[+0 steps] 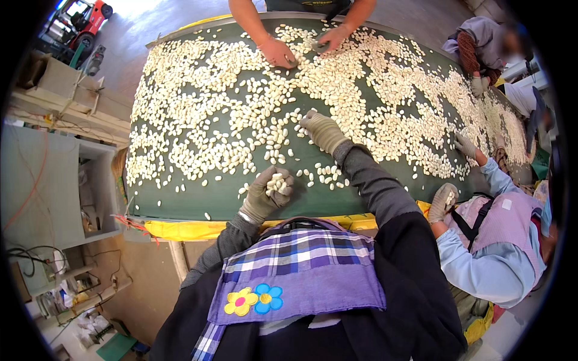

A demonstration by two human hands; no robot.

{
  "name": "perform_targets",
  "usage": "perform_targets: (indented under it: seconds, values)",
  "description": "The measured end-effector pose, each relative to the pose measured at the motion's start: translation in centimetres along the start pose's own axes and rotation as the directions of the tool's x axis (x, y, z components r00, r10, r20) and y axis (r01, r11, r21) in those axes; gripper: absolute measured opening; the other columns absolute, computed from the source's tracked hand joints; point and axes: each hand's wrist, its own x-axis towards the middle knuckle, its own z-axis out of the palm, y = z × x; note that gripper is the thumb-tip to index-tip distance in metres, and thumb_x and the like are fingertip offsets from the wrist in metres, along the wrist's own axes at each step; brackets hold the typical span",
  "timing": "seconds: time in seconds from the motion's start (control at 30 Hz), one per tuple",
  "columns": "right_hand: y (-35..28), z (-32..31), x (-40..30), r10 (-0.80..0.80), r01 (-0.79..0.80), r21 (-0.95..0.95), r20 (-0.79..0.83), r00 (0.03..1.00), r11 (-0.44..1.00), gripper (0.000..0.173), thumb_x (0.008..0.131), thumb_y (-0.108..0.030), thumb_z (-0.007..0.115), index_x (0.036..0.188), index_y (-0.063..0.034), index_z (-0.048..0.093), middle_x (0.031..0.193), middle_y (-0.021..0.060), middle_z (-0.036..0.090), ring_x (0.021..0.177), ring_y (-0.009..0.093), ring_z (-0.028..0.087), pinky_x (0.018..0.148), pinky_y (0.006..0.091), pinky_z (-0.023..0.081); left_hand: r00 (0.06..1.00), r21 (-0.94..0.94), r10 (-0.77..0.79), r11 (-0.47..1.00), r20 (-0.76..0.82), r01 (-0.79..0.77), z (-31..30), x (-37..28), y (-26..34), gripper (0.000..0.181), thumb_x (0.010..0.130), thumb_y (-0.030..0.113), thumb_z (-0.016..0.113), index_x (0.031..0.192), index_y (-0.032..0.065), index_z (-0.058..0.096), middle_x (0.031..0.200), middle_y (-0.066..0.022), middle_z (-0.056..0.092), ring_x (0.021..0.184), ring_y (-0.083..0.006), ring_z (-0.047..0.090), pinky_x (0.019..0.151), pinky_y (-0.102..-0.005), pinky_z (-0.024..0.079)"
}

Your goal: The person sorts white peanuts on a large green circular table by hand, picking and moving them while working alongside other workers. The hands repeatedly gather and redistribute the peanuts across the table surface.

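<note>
White beans (347, 97) lie spread over a green conveyor belt (180, 201) in front of me. My left hand (266, 192), in a grey work glove, is turned palm up near the belt's close edge and cups a small heap of white beans (277, 183). Further out, my right hand (323, 128), gloved in the same way, reaches over the belt with its fingertips at several beans beside the dense middle patch. Whether a bean is between those fingers is hidden. A loose cluster of beans (329, 175) rests between my two hands.
Across the belt, a co-worker's hands (277, 53) touch the beans. On my right, another person's gloved hand (443, 201) holds some beans. Further workers (478, 45) line the belt. Yellow sheeting (185, 230) edges the near side. A grey cabinet (45, 180) and a red forklift (86, 22) stand left.
</note>
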Motion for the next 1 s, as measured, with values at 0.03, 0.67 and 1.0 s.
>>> perform_targets:
  seconds: [0.03, 0.67, 1.0]
  values:
    - [-0.4, -1.2, 0.5, -0.010, 0.021, -0.074, 0.135, 0.991, 0.997, 0.026, 0.086, 0.000, 0.063, 0.110, -0.0071, 0.068, 0.120, 0.0179, 0.061, 0.105, 0.035, 0.068, 0.089, 0.0400, 0.057, 0.999, -0.003, -0.026, 1.000, -0.021, 0.026, 0.1, -0.1, -0.3, 0.034, 0.104, 0.035, 0.052, 0.106, 0.0018, 0.059, 0.102, -0.0149, 0.059, 0.077, -0.0188, 0.058, 0.053, -0.0173, 0.046]
    - [2.9, -0.5, -0.4, 0.186, -0.199, 0.212, 0.081, 0.979, 0.957, 0.026, 0.089, -0.016, 0.061, 0.112, -0.0052, 0.064, 0.108, 0.0174, 0.070, 0.090, 0.035, 0.071, 0.084, 0.0418, 0.057, 0.990, 0.024, 0.045, 0.999, -0.133, -0.042, -1.4, 0.4, -4.2, 0.034, 0.104, 0.035, 0.053, 0.108, 0.0025, 0.062, 0.102, -0.0129, 0.063, 0.081, -0.0193, 0.064, 0.053, -0.0191, 0.050]
    - [-1.1, -1.7, -4.5, 0.074, -0.388, 0.894, 0.412, 0.908, -0.223, 0.010, 0.092, -0.017, 0.067, 0.100, -0.0121, 0.065, 0.081, -0.0025, 0.062, 0.059, 0.007, 0.057, 0.049, 0.0224, 0.042, 0.981, -0.044, 0.121, 0.991, -0.152, -0.129, -1.8, 1.8, -4.9, 0.036, 0.105, 0.036, 0.052, 0.113, 0.0017, 0.060, 0.105, -0.0120, 0.063, 0.084, -0.0201, 0.065, 0.060, -0.0214, 0.055]
